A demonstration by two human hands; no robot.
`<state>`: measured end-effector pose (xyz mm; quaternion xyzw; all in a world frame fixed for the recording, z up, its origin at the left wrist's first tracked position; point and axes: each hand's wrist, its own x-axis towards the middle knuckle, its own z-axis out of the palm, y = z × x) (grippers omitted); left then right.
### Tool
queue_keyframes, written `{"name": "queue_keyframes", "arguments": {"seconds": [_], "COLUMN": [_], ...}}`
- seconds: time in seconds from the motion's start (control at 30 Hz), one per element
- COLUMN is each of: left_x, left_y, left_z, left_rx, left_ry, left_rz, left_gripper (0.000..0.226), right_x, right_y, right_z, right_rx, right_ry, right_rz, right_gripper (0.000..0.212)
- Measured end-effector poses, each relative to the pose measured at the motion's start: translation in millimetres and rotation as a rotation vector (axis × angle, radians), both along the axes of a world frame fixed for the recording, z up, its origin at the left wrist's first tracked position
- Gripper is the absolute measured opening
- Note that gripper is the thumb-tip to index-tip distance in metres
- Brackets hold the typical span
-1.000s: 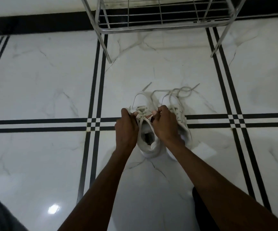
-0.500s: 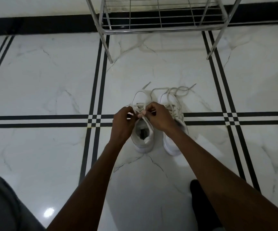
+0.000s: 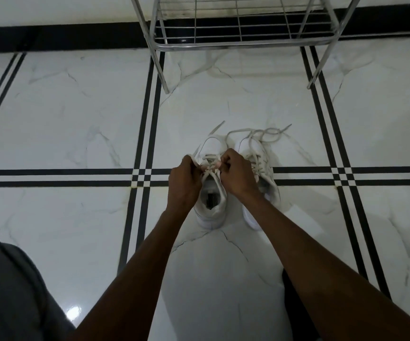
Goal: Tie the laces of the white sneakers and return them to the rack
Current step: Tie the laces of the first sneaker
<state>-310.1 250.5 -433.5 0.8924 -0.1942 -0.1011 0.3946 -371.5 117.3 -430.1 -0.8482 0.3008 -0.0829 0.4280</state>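
Two white sneakers stand side by side on the marble floor, toes pointing away from me. My left hand (image 3: 184, 183) and my right hand (image 3: 238, 175) are both closed on the laces over the tongue of the left sneaker (image 3: 211, 207). The right sneaker (image 3: 264, 168) is partly hidden behind my right wrist, and its loose laces (image 3: 260, 134) trail on the floor past its toe. The metal wire rack (image 3: 243, 43) stands on the floor beyond the shoes.
The white marble floor (image 3: 76, 119) has black inlay stripes crossing next to the shoes. A black skirting band runs along the wall behind the rack. My grey-clothed knee (image 3: 7, 291) fills the lower left corner. A dark shape lies under my right forearm.
My hands have moved forward along the left sneaker's laces and closer together. The camera view has shifted, so the rack looks nearer.
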Motion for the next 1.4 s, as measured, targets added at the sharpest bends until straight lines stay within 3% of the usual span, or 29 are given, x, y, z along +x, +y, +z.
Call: {"name": "queue_keyframes", "arguments": {"seconds": [0.2,0.33,0.5,0.6,0.87,1.07,1.2,1.3,1.4], "left_x": [10,23,38,42,27,27,23,24,30], "left_y": [11,10,-4,-4,0,-6,-7,-7,-3], "left_z": [14,42,72,72,49,42,35,30,22], "left_rx": [-0.252,-0.367,-0.363,-0.374,-0.332,-0.315,-0.268,-0.208,-0.016], "left_ry": [0.4,0.389,0.198,0.258,0.47,0.428,0.44,0.371,0.102], "left_rz": [0.018,-0.018,-0.173,-0.197,-0.25,-0.149,-0.13,-0.166,-0.181], "left_gripper": [0.04,0.032,0.027,0.032,0.054,0.044,0.043,0.041,0.044], "right_x": [8,11,16,15,13,8,10,12,9], "right_y": [-12,-17,-14,-15,-28,-41,-34,-33,-33], "right_z": [12,32,56,70,65,59,52,48,48], "right_rx": [0.384,0.532,0.364,0.372,0.201,0.033,-0.057,0.122,0.353], "right_ry": [-0.021,-0.176,0.088,0.142,0.061,-0.031,-0.161,-0.221,-0.231], "right_rz": [-0.047,-0.15,0.438,0.55,0.446,0.374,0.214,0.106,0.054], "right_gripper": [0.011,0.008,0.016,0.017,0.031,0.005,0.005,0.008,0.012]}}
